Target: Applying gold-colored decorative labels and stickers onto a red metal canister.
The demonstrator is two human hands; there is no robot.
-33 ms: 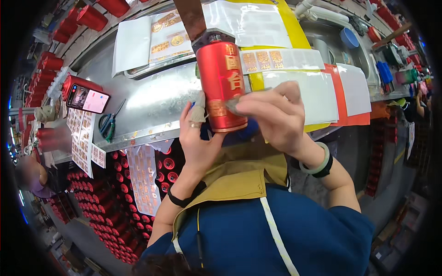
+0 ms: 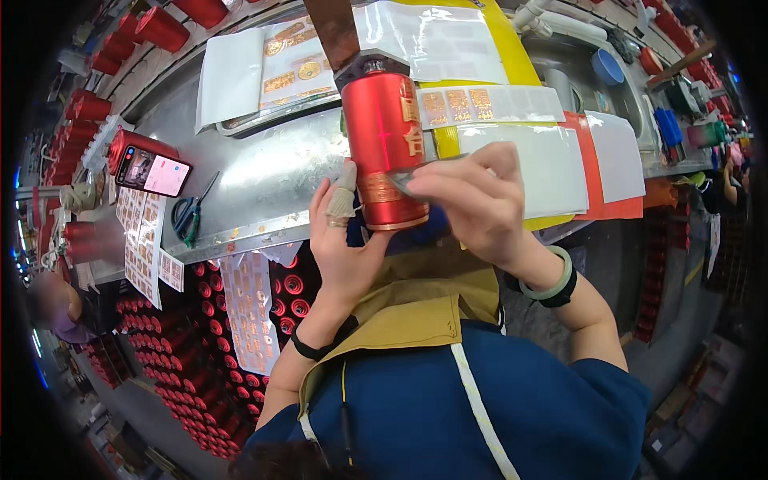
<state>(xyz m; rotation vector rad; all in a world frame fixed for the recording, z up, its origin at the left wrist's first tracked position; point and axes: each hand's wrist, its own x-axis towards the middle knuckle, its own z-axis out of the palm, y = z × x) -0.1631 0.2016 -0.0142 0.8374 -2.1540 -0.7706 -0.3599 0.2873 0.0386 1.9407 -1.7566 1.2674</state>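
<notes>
A tall red can [image 2: 384, 136] with gold lettering and a dark lid stands upright above the metal workbench [image 2: 264, 192]. My left hand [image 2: 348, 248] cups its lower left side from behind; one finger is wrapped in tape. My right hand [image 2: 472, 200] comes in from the right and pinches a small greyish sticker [image 2: 404, 182] against the can's lower front. Both wrists wear bands. An apron and a blue shirt fill the lower part of the view.
On the bench lie sheets of gold stickers [image 2: 288, 68], a clear sticker strip [image 2: 488, 102], a phone [image 2: 152, 170] and scissors [image 2: 190, 214]. Several red cans [image 2: 184, 384] are stacked under the bench and along the far left. Another person [image 2: 56, 308] is at the left edge.
</notes>
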